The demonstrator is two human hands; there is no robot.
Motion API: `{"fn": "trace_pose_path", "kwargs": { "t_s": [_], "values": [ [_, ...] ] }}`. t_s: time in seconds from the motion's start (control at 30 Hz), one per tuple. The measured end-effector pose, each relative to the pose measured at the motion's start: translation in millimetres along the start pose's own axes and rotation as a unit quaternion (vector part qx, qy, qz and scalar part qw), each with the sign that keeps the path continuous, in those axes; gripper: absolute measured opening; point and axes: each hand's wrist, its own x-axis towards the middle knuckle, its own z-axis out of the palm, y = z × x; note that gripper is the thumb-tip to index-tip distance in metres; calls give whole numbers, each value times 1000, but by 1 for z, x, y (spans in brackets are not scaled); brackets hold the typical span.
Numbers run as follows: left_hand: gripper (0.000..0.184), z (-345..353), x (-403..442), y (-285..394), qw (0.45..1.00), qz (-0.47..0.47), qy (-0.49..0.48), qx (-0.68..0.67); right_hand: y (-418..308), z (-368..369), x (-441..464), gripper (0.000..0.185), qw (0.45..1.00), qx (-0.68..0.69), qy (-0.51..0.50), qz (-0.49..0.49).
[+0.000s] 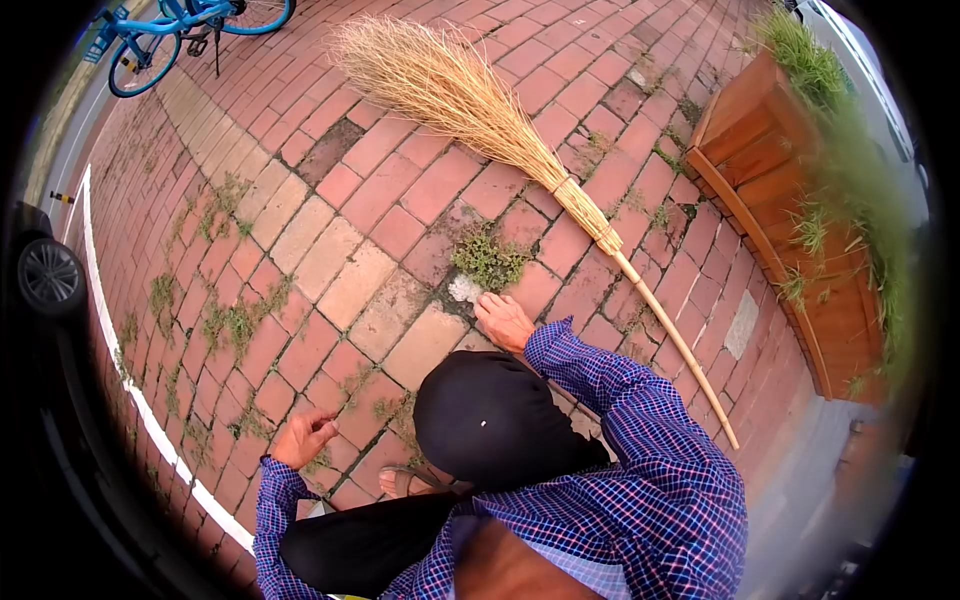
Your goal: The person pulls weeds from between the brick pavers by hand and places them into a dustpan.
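My right hand [505, 322] reaches down to the brick paving, fingers drawn together at the edge of a small whitish lump [464, 289]. What the lump is made of is too small to tell. Just beyond it grows a low green weed clump [490, 257] from the brick joints. My left hand [305, 438] hovers at the lower left with its fingers curled toward the thumb; anything inside is hidden. A long straw broom [520, 140] lies on the bricks beyond my right hand, its wooden handle [680, 345] slanting down to the right.
Small weeds [240, 322] sprout between the bricks to the left. A wooden planter [765, 150] with grass stands at the right. Past a white line [120, 365] is a dark car [50, 275]. A blue bicycle [150, 50] stands at the top left. My sandalled foot [400, 482] is below.
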Motion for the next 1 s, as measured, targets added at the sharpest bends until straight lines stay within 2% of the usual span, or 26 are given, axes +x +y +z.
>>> {"fn": "trace_pose_path", "kwargs": {
  "t_s": [0.07,0.1,0.17,0.2,0.3,0.33,0.37,0.47,0.63,0.7,0.83,0.97,1.0],
  "values": [
    [41,9,-5,1,1000,14,8,23,-7,-14,-27,31,999,11,-18,-37],
    [41,-16,11,-1,999,12,26,43,-6,13,9,31,999,20,7,-43],
    [40,-9,11,5,998,21,19,61,-6,21,0,23,990,45,68,-117],
    [40,-7,14,3,998,21,16,59,-7,10,7,15,990,58,71,-106],
    [39,-5,18,-8,997,36,14,64,-4,1,37,13,995,61,36,-67],
    [39,-5,19,-8,997,37,17,61,1,6,49,12,994,51,69,-73],
    [39,-6,19,-8,997,38,20,57,7,9,57,12,993,52,69,-74],
    [39,-6,17,-6,999,9,18,50,18,0,83,30,996,-5,-25,-82],
    [37,-4,15,2,998,4,27,51,34,9,116,30,984,-90,71,-134],
    [37,-8,15,6,998,-13,30,49,40,9,126,27,985,-140,74,-75],
    [39,-9,12,4,997,-12,21,70,47,-3,118,19,986,-159,34,-36],
    [41,-7,32,-35,997,-42,-31,50,55,10,123,15,984,-167,59,-4],
    [41,-8,38,-41,998,-29,-24,59,51,8,128,15,984,-166,50,34]
  ]
}}
